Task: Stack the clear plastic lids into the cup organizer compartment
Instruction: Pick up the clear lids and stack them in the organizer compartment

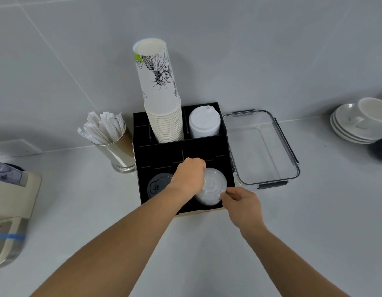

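A stack of clear plastic lids (212, 187) sits in the front right compartment of the black cup organizer (164, 153). My left hand (189, 176) reaches over from the left and grips the stack's left edge. On the other side, my right hand (241, 200) pinches the lower right rim of the top lid. Black lids (158, 186) fill the front left compartment, partly hidden by my left wrist.
A tall stack of paper cups (162, 103) and white lids (204, 123) stand in the organizer's back compartments. A clear lidless container (290, 159) lies to the right, a glass of wrapped straws (113, 138) to the left, saucers with a cup (357, 123) far right, an appliance (12, 202) far left.
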`<state>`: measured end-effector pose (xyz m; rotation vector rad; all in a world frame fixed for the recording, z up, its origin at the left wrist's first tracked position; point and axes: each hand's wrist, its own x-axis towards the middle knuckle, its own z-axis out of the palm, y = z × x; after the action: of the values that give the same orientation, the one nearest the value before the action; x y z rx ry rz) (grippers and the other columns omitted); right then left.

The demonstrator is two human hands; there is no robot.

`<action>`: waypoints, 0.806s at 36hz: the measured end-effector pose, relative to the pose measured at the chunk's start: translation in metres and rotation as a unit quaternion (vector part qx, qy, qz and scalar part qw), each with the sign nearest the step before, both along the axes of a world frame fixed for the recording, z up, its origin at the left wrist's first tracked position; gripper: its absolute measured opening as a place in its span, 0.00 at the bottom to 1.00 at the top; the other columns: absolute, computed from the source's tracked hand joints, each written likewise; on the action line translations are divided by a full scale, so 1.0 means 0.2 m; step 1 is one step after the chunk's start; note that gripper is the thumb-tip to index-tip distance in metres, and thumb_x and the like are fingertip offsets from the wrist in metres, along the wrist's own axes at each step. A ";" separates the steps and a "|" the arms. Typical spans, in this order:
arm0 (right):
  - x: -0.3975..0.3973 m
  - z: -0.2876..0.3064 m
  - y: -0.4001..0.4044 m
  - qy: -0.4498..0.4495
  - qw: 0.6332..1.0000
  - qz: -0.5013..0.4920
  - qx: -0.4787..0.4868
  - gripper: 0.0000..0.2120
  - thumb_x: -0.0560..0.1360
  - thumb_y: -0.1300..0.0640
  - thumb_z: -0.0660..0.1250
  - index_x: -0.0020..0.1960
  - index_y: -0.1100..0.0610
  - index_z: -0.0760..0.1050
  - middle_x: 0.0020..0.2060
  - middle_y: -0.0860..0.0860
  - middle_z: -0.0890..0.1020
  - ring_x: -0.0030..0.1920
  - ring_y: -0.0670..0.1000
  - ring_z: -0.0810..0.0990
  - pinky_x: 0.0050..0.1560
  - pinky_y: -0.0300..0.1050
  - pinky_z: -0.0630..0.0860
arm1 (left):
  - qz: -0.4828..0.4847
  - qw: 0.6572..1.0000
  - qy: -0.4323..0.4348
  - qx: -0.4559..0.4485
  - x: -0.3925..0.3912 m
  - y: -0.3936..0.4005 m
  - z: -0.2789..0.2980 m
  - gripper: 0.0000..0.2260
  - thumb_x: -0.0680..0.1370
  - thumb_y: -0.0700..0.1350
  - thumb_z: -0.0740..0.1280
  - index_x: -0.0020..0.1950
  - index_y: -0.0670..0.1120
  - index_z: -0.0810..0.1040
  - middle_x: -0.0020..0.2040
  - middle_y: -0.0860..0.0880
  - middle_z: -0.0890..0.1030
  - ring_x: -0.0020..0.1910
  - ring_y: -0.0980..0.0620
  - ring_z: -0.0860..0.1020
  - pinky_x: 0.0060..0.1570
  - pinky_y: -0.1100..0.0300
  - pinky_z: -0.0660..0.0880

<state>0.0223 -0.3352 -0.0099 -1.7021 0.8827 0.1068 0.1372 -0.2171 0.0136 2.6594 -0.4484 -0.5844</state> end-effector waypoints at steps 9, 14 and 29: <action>-0.01 0.03 0.00 0.014 1.000 0.000 0.019 0.06 0.74 0.58 0.71 0.50 0.53 0.83 0.42 0.48 0.87 0.42 0.53 0.84 0.37 0.41 0.77 | -0.011 1.000 -0.013 0.015 -0.01 -0.01 0.01 0.15 0.75 0.31 0.62 0.59 0.41 0.80 0.55 0.40 0.80 0.51 0.41 0.80 0.48 0.50 0.80; -0.02 0.06 -0.01 0.014 0.998 0.001 0.057 0.06 0.74 0.59 0.70 0.46 0.52 0.84 0.32 0.45 0.83 0.39 0.50 0.81 0.38 0.42 0.78 | -0.010 1.000 -0.010 0.016 -0.02 0.00 0.03 0.15 0.75 0.31 0.61 0.58 0.41 0.80 0.55 0.41 0.80 0.52 0.41 0.80 0.50 0.50 0.79; -0.15 0.26 0.00 -0.057 0.992 0.009 0.110 0.05 0.74 0.60 0.68 0.49 0.53 0.74 0.56 0.70 0.76 0.63 0.70 0.70 0.64 0.74 0.67 | 0.024 0.997 -0.042 -0.057 -0.21 0.16 0.19 0.12 0.80 0.47 0.62 0.58 0.48 0.81 0.52 0.48 0.83 0.51 0.46 0.81 0.50 0.49 0.80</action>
<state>-0.0078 -0.3356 0.0424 -1.4960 0.7433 0.1140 0.0955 -0.1854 0.0514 2.5843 -0.4276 -0.4210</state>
